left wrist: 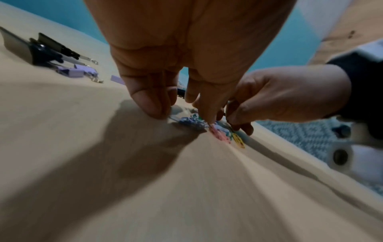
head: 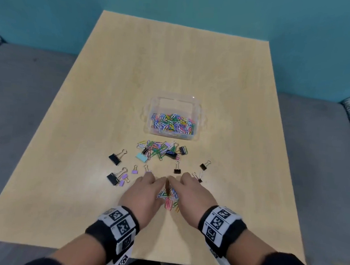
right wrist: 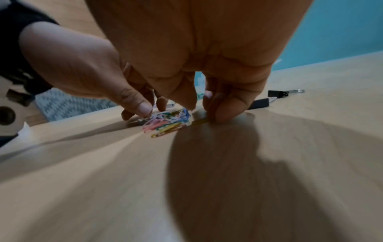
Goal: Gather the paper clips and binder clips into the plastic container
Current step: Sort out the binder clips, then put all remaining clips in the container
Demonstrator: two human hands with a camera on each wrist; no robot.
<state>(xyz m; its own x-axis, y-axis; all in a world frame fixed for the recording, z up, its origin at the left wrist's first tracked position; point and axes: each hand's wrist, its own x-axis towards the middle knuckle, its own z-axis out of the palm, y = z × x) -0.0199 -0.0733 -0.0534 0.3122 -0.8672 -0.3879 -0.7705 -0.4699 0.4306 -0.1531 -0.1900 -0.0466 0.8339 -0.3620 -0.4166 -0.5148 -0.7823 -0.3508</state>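
Note:
A clear plastic container [head: 149, 112] stands mid-table, holding many coloured paper clips [head: 172, 123]. Just in front of it lies a mixed heap of paper clips and binder clips [head: 160, 151]. Nearer me, my left hand [head: 149, 184] and right hand [head: 187, 184] cup a small pile of paper clips [head: 169, 200] between them, fingers curled with tips on the table. In the left wrist view the left hand [left wrist: 176, 101] has its fingertips at the pile [left wrist: 192, 122]. In the right wrist view the right hand [right wrist: 203, 101] closes on the pile [right wrist: 165, 122].
Loose binder clips lie around the hands: black ones [head: 116, 158] [head: 113, 177] and lilac ones [head: 135, 171] to the left, black ones [head: 177, 170] [head: 203, 166] to the right. The wooden table [head: 194, 62] is bordered by grey seating and a teal wall.

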